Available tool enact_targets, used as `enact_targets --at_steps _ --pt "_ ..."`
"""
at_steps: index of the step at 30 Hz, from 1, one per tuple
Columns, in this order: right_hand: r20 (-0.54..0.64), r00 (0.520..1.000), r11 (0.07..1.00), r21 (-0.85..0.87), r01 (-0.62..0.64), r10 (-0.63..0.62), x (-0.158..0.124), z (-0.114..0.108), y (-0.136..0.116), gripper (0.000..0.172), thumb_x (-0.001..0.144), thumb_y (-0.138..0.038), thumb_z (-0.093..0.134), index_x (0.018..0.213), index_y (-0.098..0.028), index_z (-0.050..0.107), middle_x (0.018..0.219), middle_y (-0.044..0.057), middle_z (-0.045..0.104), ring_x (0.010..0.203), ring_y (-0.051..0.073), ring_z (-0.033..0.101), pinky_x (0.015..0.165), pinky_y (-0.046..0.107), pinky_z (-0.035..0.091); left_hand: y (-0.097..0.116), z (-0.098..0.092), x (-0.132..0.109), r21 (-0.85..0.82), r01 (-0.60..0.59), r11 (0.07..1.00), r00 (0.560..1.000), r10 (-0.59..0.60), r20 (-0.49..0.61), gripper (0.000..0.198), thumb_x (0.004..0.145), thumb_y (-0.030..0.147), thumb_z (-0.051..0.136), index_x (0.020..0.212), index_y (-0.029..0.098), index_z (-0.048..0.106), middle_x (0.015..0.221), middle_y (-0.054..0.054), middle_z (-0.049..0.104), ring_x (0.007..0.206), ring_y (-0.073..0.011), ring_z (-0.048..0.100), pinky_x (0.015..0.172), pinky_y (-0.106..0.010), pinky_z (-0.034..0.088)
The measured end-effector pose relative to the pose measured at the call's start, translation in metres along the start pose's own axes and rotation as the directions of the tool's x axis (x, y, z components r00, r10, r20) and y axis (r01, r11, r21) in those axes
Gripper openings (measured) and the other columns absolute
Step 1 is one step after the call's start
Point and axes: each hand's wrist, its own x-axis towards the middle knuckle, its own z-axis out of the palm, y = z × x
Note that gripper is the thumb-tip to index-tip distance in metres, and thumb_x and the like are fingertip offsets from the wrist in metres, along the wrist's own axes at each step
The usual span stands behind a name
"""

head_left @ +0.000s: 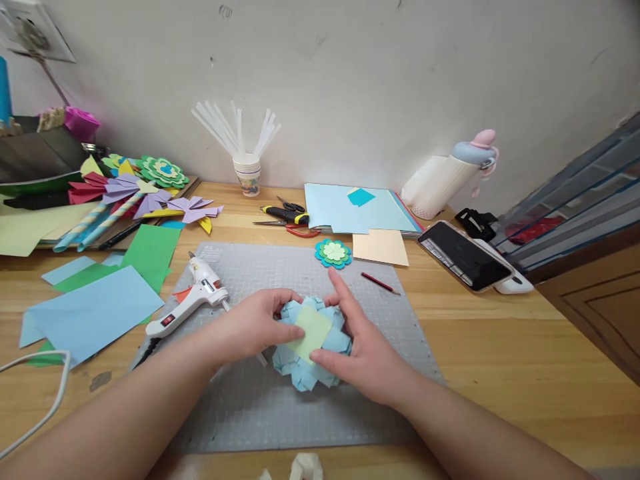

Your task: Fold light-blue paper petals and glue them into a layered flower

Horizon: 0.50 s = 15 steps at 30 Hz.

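As left hand (253, 327) holds papercraft (314, 333), right hand (367, 350) likewise, loosely curled

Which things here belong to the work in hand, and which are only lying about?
Seemingly in use: blue folded paper, between left hand and right hand; pale square on it; mat beneath; perhaps glue gun.

Probably idle: phone, bottle, pencil.
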Motion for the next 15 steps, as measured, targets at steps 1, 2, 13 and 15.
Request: enact_targets --at_steps 1,2,13,15 --pt "-0.018 1.000 0.994 0.111 0.010 -0.008 0.001 -0.001 -0.001 0.097 0.074 -0.024 0.071 0.147 -0.045 0.010 0.124 0.004 0.038 0.099 0.019 0.052 0.085 0.037 0.047 0.001 0.001 -0.002 -0.029 0.000 1.000 1.000 -0.001 -0.013 0.034 0.069 0.030 0.069 0.099 0.018 0.060 0.085 -0.001 0.066 0.075 -0.0173 0.061 0.066 -0.029 0.049" --pt "-0.040 0.999 0.977 0.213 0.025 -0.017 0.001 -0.003 -0.001 0.093 0.075 -0.026 0.072 0.146 -0.044 0.014 0.121 0.003 0.038 0.097 0.018 0.052 0.080 0.033 0.048 0.002 0.002 -0.004 -0.064 0.001 0.998 0.999 -0.003 -0.034 0.034 0.072 0.031 0.068 0.102 0.018 0.059 0.088 -0.002 0.067 0.076 -0.0171 0.062 0.067 -0.028 0.049" --pt "0.086 0.989 0.782 0.605 -0.150 0.123 0.005 0.007 -0.006 0.043 0.082 -0.035 0.068 0.120 -0.025 0.049 0.113 0.005 0.059 0.090 0.016 0.059 0.074 0.028 0.047 -0.009 0.019 -0.024 -0.522 -0.104 0.847 0.952 -0.067 -0.298 0.050 0.068 0.030 0.077 0.112 0.016 0.058 0.100 -0.008 0.070 0.079 -0.0183 0.063 0.069 -0.028 0.052" --pt "0.072 0.990 0.789 0.598 -0.140 0.121 0.006 0.012 -0.003 0.047 0.079 -0.030 0.071 0.120 -0.025 0.049 0.114 0.006 0.060 0.094 0.017 0.059 0.077 0.029 0.048 -0.010 0.021 -0.024 -0.545 -0.106 0.832 0.947 -0.082 -0.310 0.056 0.066 0.031 0.079 0.115 0.016 0.057 0.102 -0.008 0.070 0.079 -0.0185 0.064 0.068 -0.028 0.052"
